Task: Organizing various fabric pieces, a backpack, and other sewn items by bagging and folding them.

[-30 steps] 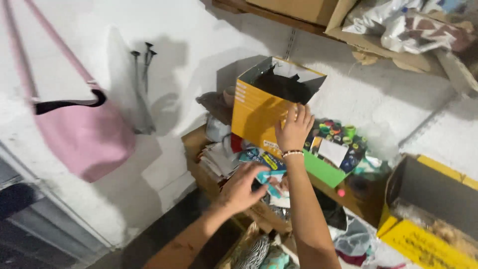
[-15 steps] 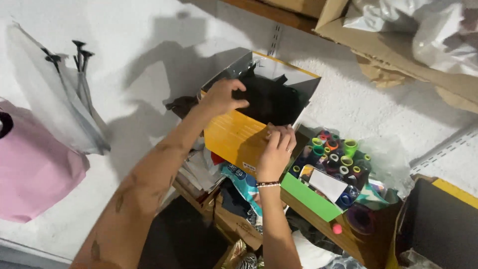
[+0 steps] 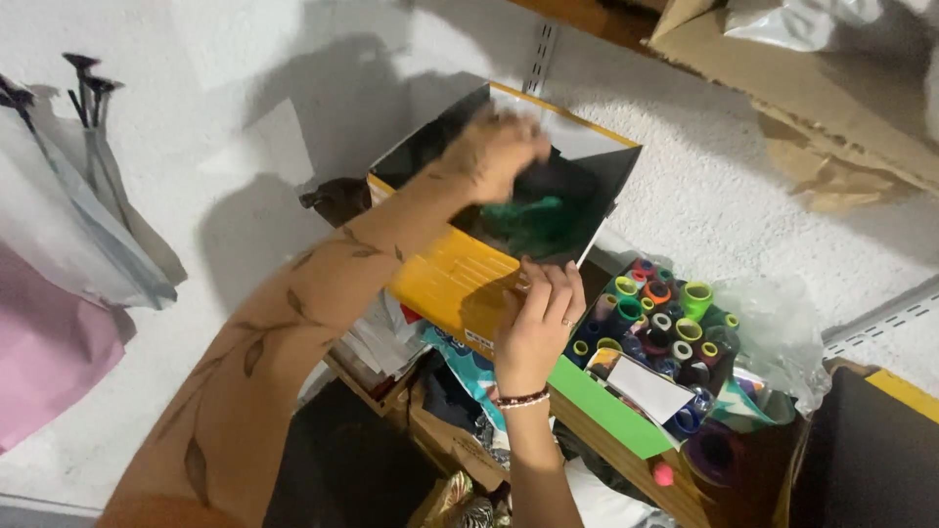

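Observation:
A yellow cardboard box (image 3: 445,279) with a dark inside stands tilted and open against the white wall. My left hand (image 3: 494,152) reaches into its open top, blurred, with something green (image 3: 533,217) just below it inside the box; whether the fingers hold it I cannot tell. My right hand (image 3: 536,328), with a bead bracelet on the wrist, grips the box's lower front edge.
A green box (image 3: 611,416) of several coloured thread spools (image 3: 675,308) sits right of the yellow box, partly under clear plastic. A pink bag (image 3: 39,337) and grey bag hang at the left. Cardboard boxes (image 3: 773,78) sit on a shelf above. Clutter fills the crates below.
My left hand has gone from the box's upper flap down into the box, where something green now shows. My right hand stays on the box's front edge.

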